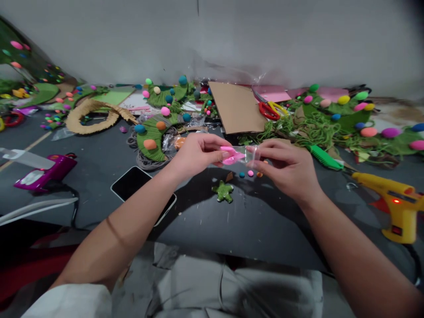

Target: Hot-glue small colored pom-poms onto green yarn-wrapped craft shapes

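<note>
Between both hands, above the table, is a small clear plastic bag with soft pink material in its left end. My left hand pinches the pink end between thumb and fingers. My right hand grips the bag's other end, where the plastic looks bunched. Below them a green yarn-wrapped star lies on the dark table, with a small brown scrap beside it. A blue ball, a pink ball and an orange ball lie just under my right hand.
A phone lies partly beneath my left forearm. The yellow glue gun stands at right with its red light on; a purple glue gun is at left. Green yarn, cardboard, red-handled scissors and decorated green crescents crowd the back.
</note>
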Demonstrator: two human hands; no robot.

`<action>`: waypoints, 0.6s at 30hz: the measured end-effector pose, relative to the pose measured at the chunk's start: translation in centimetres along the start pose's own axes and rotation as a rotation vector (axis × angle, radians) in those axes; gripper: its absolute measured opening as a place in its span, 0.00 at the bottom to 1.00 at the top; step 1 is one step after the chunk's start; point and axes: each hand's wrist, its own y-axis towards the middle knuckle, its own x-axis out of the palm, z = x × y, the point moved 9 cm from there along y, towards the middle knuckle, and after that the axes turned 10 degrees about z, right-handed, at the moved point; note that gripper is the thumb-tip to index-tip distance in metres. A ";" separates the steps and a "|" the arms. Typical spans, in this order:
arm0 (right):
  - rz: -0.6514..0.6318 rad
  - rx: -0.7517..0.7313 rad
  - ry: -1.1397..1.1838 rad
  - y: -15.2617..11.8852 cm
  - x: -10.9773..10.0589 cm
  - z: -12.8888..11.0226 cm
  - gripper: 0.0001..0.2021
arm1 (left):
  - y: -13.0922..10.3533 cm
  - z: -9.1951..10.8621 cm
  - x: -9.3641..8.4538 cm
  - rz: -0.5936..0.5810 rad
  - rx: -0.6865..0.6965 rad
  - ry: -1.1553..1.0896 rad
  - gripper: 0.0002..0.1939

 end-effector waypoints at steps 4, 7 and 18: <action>-0.024 0.045 0.011 0.2 -0.2 0.3 0.06 | -0.1 0.6 -0.2 0.035 0.055 -0.005 0.14; -0.100 0.126 0.150 -0.2 0.7 1.1 0.09 | -0.2 0.6 -0.2 0.062 0.057 -0.062 0.16; 0.020 0.139 0.118 -0.8 1.3 1.3 0.20 | -1.7 0.4 2.5 -0.211 -0.058 -0.093 0.15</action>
